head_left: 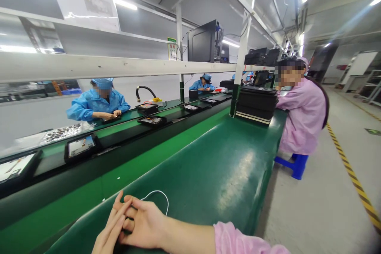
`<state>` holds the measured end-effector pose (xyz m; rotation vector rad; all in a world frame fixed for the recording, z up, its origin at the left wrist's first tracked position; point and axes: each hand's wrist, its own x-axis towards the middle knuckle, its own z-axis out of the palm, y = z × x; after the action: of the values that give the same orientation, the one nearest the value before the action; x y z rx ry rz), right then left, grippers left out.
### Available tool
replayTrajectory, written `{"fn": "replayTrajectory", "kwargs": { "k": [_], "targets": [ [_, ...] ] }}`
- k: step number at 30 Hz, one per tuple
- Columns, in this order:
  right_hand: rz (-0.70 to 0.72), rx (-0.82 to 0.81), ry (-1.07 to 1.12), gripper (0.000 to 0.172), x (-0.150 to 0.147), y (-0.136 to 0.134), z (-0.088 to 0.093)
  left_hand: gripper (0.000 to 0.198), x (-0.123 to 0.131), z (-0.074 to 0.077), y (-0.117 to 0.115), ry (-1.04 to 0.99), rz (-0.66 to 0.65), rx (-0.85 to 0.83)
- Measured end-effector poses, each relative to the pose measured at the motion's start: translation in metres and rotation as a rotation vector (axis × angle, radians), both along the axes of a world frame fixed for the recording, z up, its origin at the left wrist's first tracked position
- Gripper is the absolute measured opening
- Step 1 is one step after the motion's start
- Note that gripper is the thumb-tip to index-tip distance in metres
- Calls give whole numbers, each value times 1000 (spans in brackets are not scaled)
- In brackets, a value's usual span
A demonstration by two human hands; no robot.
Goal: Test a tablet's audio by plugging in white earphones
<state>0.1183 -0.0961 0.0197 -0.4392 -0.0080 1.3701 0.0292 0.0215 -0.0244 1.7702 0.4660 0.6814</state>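
Above the green work table (193,182), at the bottom of the view, my two hands meet. My left hand (109,231) has its fingers stretched out and laid against the fingers of the other hand; no object shows in it. My right hand (147,222) is turned partly palm up, its fingers loosely bent and apart, with nothing in them. A thin white cable (162,193) curves over the table just behind my right hand. The lower part of my left hand is cut off by the frame edge.
Left of the table runs a conveyor belt (119,143) carrying several black trays (81,147) with device parts. A stack of black trays (255,105) stands by a post. A co-worker in pink (306,115) sits at right; a co-worker in blue (98,105) works across the belt.
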Motion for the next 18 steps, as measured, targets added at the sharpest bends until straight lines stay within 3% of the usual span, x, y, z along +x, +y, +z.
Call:
{"fn": "replayTrajectory", "kwargs": {
  "k": [7, 12, 13, 18],
  "targets": [
    [-25, -30, 12, 33, 0, -2, 6, 38, -5, 8, -20, -15, 13, -2],
    [-47, 97, -172, 9, 6, 2, -8, 41, -7, 12, -27, -54, -14, -14],
    [-60, 124, -229, 11, 7, 3, -11, 43, -7, 14, -28, -65, -21, -14],
    [-191, 172, -535, 49, 10, 10, -19, 46, -8, 13, -23, -60, -37, -37]
  ]
}}
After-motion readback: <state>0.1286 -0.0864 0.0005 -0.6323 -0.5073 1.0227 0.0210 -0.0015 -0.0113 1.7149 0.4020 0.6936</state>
